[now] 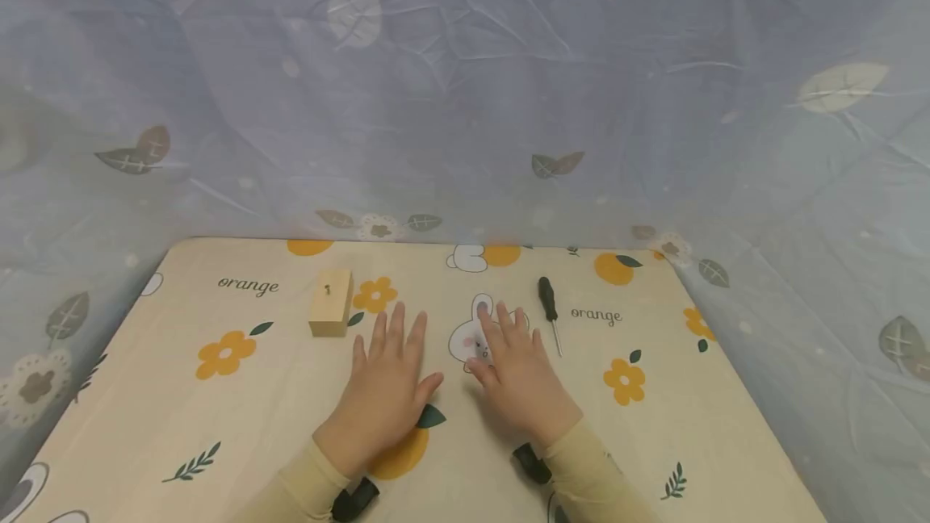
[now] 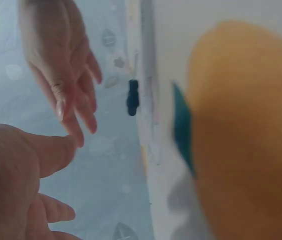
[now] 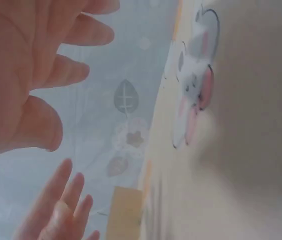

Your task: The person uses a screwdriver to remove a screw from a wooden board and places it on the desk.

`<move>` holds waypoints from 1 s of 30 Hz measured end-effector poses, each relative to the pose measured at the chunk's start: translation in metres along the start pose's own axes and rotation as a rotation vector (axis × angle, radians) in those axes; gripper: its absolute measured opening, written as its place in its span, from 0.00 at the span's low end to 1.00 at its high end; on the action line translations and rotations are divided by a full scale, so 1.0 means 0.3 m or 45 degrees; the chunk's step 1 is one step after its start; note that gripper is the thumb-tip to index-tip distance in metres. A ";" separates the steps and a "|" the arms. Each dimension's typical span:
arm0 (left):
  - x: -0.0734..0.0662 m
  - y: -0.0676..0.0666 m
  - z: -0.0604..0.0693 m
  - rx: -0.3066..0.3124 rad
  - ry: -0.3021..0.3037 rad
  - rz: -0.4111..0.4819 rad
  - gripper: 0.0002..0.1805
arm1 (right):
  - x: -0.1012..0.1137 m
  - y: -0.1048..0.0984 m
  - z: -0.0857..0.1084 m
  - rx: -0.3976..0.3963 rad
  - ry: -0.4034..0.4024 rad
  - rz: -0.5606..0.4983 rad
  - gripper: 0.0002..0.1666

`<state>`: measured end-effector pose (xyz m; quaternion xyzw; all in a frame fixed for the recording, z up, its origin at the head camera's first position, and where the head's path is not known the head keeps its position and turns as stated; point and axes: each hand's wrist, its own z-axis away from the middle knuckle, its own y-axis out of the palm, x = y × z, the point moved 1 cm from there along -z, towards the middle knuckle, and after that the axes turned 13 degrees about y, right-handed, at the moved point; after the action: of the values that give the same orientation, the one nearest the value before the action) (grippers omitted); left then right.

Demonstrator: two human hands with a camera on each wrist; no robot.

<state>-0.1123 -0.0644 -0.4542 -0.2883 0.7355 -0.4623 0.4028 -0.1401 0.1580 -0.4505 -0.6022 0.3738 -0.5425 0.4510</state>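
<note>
Both hands hover palm-down over the patterned tabletop in the head view, fingers spread and holding nothing. The left hand (image 1: 385,390) is nearest to a light wooden block (image 1: 330,311), which lies beyond its fingertips and to the left. A small metal screw or hook (image 1: 327,290) sticks up from the block's top. Just past the right hand (image 1: 519,374), to its right, lies a screwdriver (image 1: 548,297) with a black handle and a thin metal shaft pointing toward the person. The right wrist view shows the block (image 3: 124,212) edge-on, beyond the left fingers. In the left wrist view the screwdriver handle (image 2: 132,97) appears.
A cream cloth (image 1: 254,402) printed with oranges, flowers and a rabbit covers the table. Pale blue-grey curtains (image 1: 465,103) with leaf prints hang behind it and at both sides. A black band (image 1: 354,499) sits on the left wrist, another (image 1: 532,464) on the right.
</note>
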 end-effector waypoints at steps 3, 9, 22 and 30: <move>0.002 -0.030 -0.008 -0.028 0.002 0.031 0.51 | -0.009 -0.026 -0.016 0.045 0.004 -0.073 0.46; 0.023 -0.085 -0.017 -0.098 -0.002 0.125 0.58 | -0.032 -0.090 -0.046 0.071 0.060 -0.293 0.49; 0.171 -0.256 -0.015 -0.185 -0.186 0.303 0.60 | -0.185 -0.167 -0.166 -0.100 0.193 -0.682 0.47; 0.313 -0.328 -0.009 -0.087 -0.357 0.418 0.66 | -0.285 -0.167 -0.230 -0.145 0.318 -0.740 0.45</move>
<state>-0.1574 -0.1781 -0.3945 -0.2395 0.7248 -0.3205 0.5609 -0.2219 0.2444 -0.4296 -0.6368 0.2683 -0.6965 0.1932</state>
